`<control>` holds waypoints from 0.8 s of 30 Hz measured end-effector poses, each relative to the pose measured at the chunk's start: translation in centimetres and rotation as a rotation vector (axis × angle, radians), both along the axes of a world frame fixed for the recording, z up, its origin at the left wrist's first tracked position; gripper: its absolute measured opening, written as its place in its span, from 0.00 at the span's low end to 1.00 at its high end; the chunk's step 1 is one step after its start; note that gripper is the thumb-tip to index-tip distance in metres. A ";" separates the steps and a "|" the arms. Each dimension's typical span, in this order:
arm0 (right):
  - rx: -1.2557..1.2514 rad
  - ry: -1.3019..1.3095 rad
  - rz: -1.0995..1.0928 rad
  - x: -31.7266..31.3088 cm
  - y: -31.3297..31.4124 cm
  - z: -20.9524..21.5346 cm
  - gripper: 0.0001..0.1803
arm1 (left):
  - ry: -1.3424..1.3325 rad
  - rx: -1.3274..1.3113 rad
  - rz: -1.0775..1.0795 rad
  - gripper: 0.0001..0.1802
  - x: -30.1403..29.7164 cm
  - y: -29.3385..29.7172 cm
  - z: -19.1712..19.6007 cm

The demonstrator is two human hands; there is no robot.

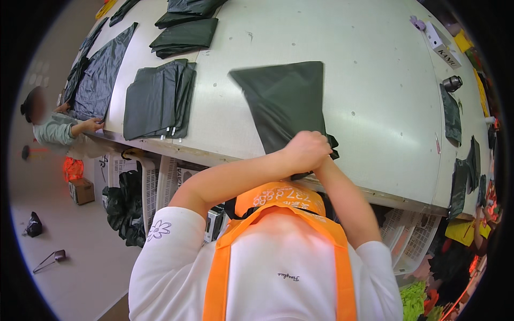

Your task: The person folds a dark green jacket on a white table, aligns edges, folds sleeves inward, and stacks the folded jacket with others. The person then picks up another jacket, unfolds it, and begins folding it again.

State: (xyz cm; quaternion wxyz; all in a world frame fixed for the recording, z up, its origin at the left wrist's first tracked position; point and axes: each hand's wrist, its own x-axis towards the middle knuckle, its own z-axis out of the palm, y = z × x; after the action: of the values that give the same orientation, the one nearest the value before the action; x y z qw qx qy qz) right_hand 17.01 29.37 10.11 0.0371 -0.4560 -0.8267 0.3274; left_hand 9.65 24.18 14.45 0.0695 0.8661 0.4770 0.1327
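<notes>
A dark green piece of smooth cloth (289,96) lies before me on the table, folded to a tapering shape with a pointed far-left corner. My left hand (307,147) is closed at its near edge, the fingers curled on the gathered cloth. My right hand (322,161) meets it there, mostly covered by the left hand, so its fingers do not show. A dark bunch of cloth sticks out just right of the hands. To the left lies a stack of folded dark green pieces (158,99) with small white tags along the near edge.
More folded dark pieces (184,36) lie on the pale table (375,69) at the far left. A co-worker (59,125) handles a long dark sheet (101,80). White baskets (151,182) stand below the edge. A black bottle (452,83) and white box (442,45) sit far right.
</notes>
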 end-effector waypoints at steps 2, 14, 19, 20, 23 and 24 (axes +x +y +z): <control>0.089 0.316 -0.023 2.0 1.4 -4.8 0.16 | -0.068 0.019 -0.020 0.07 -1.9 -0.3 1.5; 0.207 0.464 -0.286 4.3 4.8 -2.3 0.29 | -0.641 -0.206 0.485 0.43 -8.5 -1.7 -5.4; 0.140 0.151 -0.239 4.8 7.5 -1.7 0.29 | -0.798 -0.260 0.474 0.39 -5.1 -5.1 -5.0; 0.217 0.138 -0.251 4.7 7.6 -2.9 0.30 | -0.851 -0.338 0.501 0.39 -4.8 -5.5 -6.1; 0.332 0.139 -0.227 1.5 7.1 -3.2 0.30 | -1.544 -0.639 0.737 0.31 -3.1 -5.1 -10.0; 0.238 0.231 -0.242 0.3 6.3 -1.4 0.28 | -1.791 -0.802 0.866 0.28 -2.8 -5.1 -10.9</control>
State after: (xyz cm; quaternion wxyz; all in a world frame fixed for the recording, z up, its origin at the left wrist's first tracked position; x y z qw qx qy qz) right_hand 17.32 35.70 8.70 0.2244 -0.5040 -0.7888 0.2709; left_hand 6.86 19.03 3.53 0.6206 0.1247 0.5276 0.5665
